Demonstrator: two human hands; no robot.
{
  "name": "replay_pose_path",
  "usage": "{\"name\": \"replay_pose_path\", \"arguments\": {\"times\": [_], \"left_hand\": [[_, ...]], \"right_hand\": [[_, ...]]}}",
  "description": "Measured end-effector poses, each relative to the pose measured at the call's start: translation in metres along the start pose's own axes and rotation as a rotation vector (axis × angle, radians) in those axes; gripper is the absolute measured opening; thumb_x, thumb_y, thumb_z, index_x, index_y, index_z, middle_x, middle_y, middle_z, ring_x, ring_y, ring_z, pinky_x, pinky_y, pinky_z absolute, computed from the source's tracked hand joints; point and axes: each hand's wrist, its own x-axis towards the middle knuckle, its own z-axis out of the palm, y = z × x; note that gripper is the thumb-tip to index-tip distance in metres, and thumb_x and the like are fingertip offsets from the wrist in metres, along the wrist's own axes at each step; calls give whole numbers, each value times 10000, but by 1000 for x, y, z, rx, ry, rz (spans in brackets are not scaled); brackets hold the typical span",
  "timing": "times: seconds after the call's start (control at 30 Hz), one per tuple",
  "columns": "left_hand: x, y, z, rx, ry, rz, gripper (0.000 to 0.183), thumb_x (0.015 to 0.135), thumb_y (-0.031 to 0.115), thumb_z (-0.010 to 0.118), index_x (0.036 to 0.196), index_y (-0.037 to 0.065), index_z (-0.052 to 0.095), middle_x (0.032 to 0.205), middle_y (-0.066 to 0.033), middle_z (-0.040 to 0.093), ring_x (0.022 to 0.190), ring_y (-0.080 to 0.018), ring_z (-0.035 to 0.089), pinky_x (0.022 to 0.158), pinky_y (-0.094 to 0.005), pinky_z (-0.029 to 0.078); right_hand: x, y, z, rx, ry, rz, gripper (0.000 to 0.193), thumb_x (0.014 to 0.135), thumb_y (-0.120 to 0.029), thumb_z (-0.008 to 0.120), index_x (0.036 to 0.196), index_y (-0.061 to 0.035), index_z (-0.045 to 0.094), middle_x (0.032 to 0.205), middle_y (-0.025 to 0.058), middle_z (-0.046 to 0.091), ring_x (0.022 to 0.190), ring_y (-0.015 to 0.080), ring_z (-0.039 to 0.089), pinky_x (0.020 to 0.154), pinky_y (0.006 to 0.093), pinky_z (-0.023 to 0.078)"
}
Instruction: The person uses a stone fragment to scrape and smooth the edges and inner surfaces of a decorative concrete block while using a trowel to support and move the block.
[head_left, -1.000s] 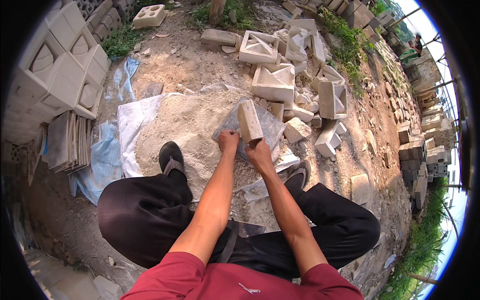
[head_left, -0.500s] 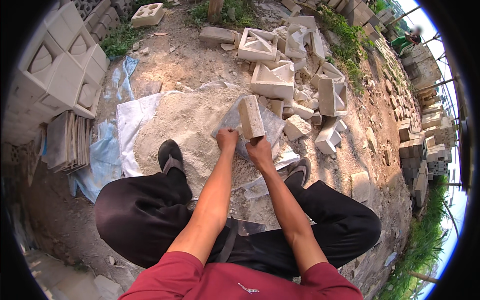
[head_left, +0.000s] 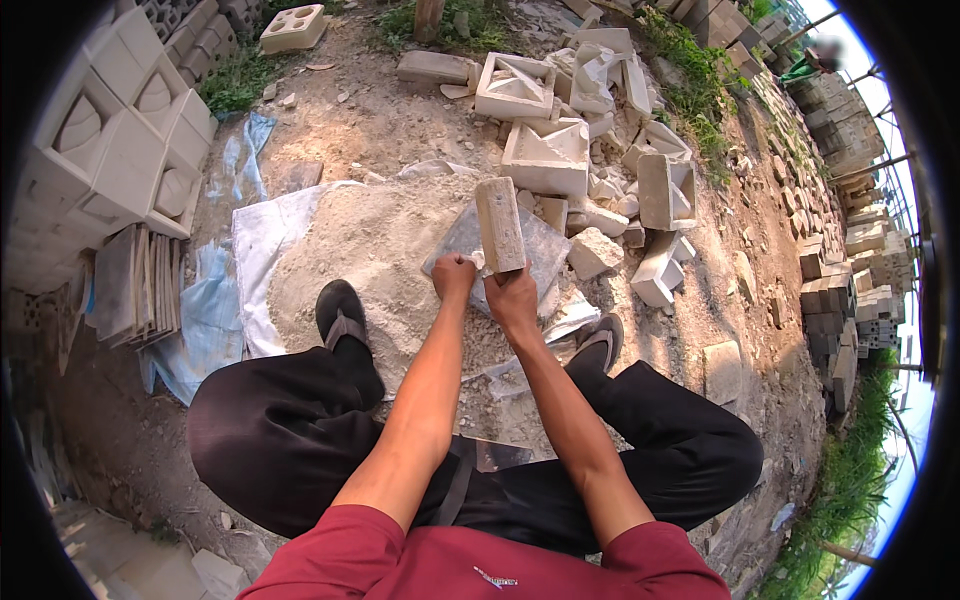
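My right hand (head_left: 514, 297) is closed at the near end of a long, dusty wooden mallet (head_left: 501, 225), whose handle is mostly hidden in the fist. The block-shaped head rises over a flat grey slab (head_left: 458, 238) on the ground. My left hand (head_left: 454, 276) rests at the slab's left part, fingers closed and pinched against a small pale chunk of rubble (head_left: 477, 261). The two hands are close together, a little apart. Pale crushed grit (head_left: 345, 245) lies heaped to the left on a white sheet (head_left: 262, 255).
Broken concrete vent blocks (head_left: 545, 155) and rubble (head_left: 595, 253) pile up beyond the slab to the right. Stacked blocks (head_left: 120, 150) and thin boards (head_left: 135, 285) stand at left, near blue plastic (head_left: 210, 320). My sandalled feet flank the grit. Another person (head_left: 815, 62) is far right.
The mallet and my right hand have shifted slightly left and the mallet stands a bit straighter. My left hand stays in place. The far person has moved a little.
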Motion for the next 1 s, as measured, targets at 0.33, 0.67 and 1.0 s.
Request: {"name": "replay_pose_path", "arguments": {"times": [0.33, 0.67, 1.0], "left_hand": [[4, -1, 1, 27, -24, -20, 195, 681, 179, 609, 760, 46, 727, 782, -237, 671, 758, -388, 671, 715, -448, 528], [-3, 11, 3, 19, -24, -41, 201, 696, 185, 609, 769, 39, 726, 807, -243, 673, 781, -400, 668, 730, -445, 527], [-9, 17, -2, -6, -50, -62, 202, 697, 184, 599, 753, 32, 720, 777, -231, 677, 765, -384, 675, 721, -433, 531]], "right_hand": [[3, 5, 1, -97, -25, 10, 510, 750, -210, 665, 1097, 58, 404, 875, 322, 629, 862, 498, 610, 763, 554, 485], [8, 28, 1, -167, -30, 21, 567, 734, -223, 657, 1125, 117, 425, 868, 352, 619, 871, 513, 600, 757, 545, 485], [9, 30, 1, -204, -81, 23, 569, 732, -232, 656, 1126, 115, 435, 835, 342, 624, 859, 520, 600, 741, 532, 495]]}}
